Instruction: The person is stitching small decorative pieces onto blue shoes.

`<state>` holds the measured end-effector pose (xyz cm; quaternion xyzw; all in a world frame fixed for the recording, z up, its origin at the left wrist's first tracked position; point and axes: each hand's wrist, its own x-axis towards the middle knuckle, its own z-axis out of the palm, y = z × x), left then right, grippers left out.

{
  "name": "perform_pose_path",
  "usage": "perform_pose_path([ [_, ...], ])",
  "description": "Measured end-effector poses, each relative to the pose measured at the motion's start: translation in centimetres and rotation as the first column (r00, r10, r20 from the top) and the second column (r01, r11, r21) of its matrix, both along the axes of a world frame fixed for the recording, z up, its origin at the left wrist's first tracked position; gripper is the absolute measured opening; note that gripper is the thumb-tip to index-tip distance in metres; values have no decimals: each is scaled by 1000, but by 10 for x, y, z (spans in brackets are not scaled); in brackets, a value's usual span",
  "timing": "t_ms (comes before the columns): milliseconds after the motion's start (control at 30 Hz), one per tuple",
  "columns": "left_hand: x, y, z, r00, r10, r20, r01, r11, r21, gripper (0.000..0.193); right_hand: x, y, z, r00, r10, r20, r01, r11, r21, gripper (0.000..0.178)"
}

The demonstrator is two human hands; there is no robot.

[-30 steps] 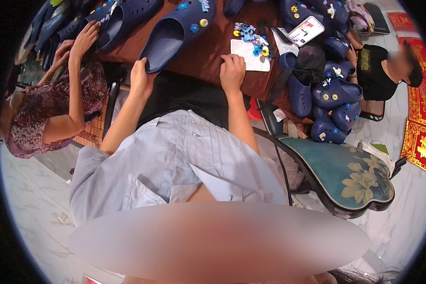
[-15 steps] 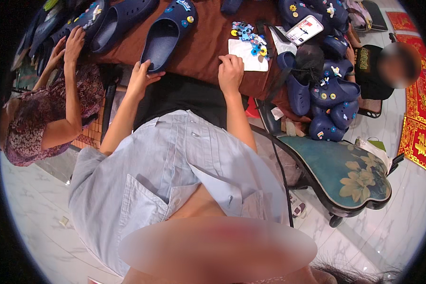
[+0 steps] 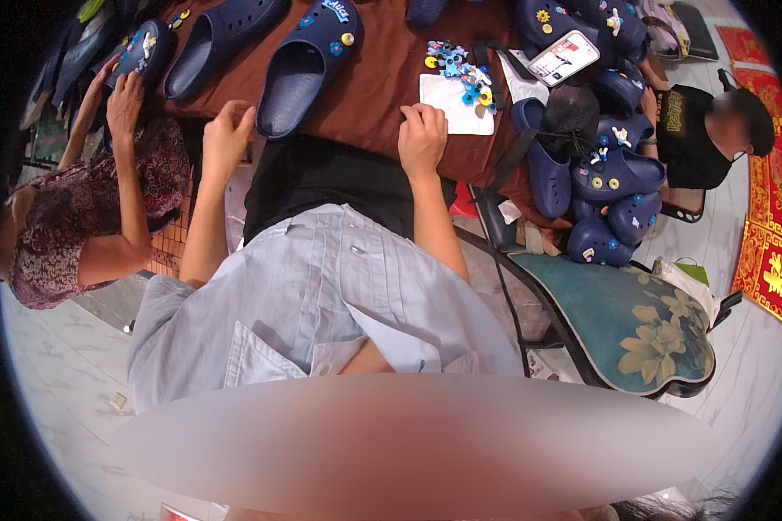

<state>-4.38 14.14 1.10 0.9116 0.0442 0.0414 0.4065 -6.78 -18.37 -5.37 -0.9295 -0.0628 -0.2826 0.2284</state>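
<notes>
A navy clog [image 3: 302,78] with colourful charms lies sole down on the brown-covered table, its heel toward me. My left hand [image 3: 226,143] is just left of that heel, apart from it, empty with the fingers loosely bent and slightly apart. At the table's front edge rests my right hand [image 3: 423,139], its fingers curled in and nothing visible in them. Touching or close beside it is a white sheet [image 3: 460,120], with several blue and yellow shoe charms [image 3: 467,78] on and behind it. Another navy clog [image 3: 222,43] lies to the left.
At left a person's hand [image 3: 125,108] touches a charm-covered clog [image 3: 141,56]. A pile of navy clogs [image 3: 617,174] fills the right side, with a phone [image 3: 563,59] on top. Beyond it sits another person [image 3: 699,130]. A flowered chair seat [image 3: 621,330] stands at right.
My left hand has let go of the clog's heel and drawn away to the left. The right hand stays put. The person at left has moved a hand lower on their clog.
</notes>
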Motion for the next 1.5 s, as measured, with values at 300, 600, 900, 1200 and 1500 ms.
perform_pose_path([
  [300, 47, -42, 45, 953, -99, 287, 111, 994, -24, 20, 0, 2, 0, 1000, -7, 9, 7, 999, -37, 22],
  [600, 119, -103, 61, 846, -273, 459, 210, 960, 184, 24, -1, 2, 1, 1000, -1, -8, 1, 998, -68, 25],
  [900, 229, -167, 101, 713, -296, 635, 133, 947, 291, 30, -1, 1, 4, 999, 1, -33, -4, 997, -76, 25],
  [1200, 366, -233, 37, 977, -211, 9, 204, 933, -298, 54, 1, -1, 4, 1000, -1, -25, 0, 999, -41, 23],
  [1500, 433, -261, 0, 808, -410, -422, -337, 265, -903, 31, 4, 0, 7, 1000, -9, -3, 9, 1000, -5, 23],
])
